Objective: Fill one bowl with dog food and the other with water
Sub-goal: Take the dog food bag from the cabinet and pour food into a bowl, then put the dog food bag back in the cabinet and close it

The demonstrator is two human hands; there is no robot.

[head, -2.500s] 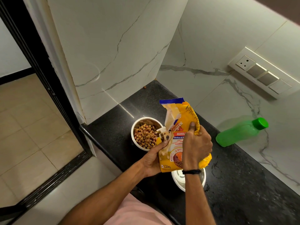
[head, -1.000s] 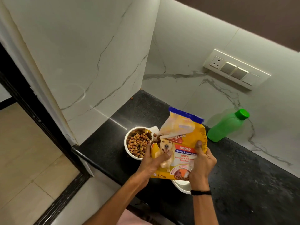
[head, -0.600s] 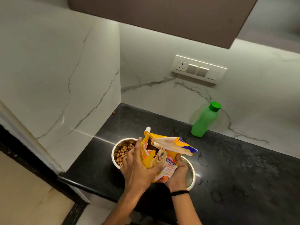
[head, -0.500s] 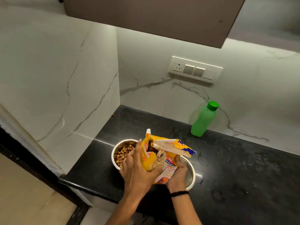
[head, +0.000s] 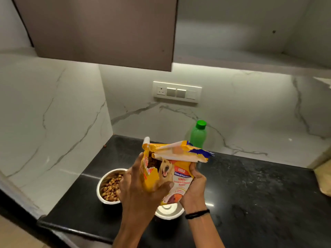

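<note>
I hold a yellow dog food bag (head: 176, 173) upright above the two bowls, its torn top flap folded over to the right. My left hand (head: 141, 192) grips the bag's left side near the opening, and my right hand (head: 194, 187) clasps its right side. A steel bowl (head: 107, 187) heaped with brown kibble sits on the black counter (head: 250, 203) to the left. A second steel bowl (head: 169, 211) lies under the bag, mostly hidden; its visible part looks bare. A green water bottle (head: 198, 135) with its cap on stands by the back wall.
White marble walls close the counter on the left and at the back. A switch panel (head: 177, 92) is on the back wall. A brown cabinet (head: 107, 31) hangs overhead. A beige object (head: 323, 178) lies at the counter's right edge. The counter's front edge runs at lower left.
The bag has come up from tilting over the left bowl to upright and higher above the bowls. The view has tilted upward, so the cabinet now shows.
</note>
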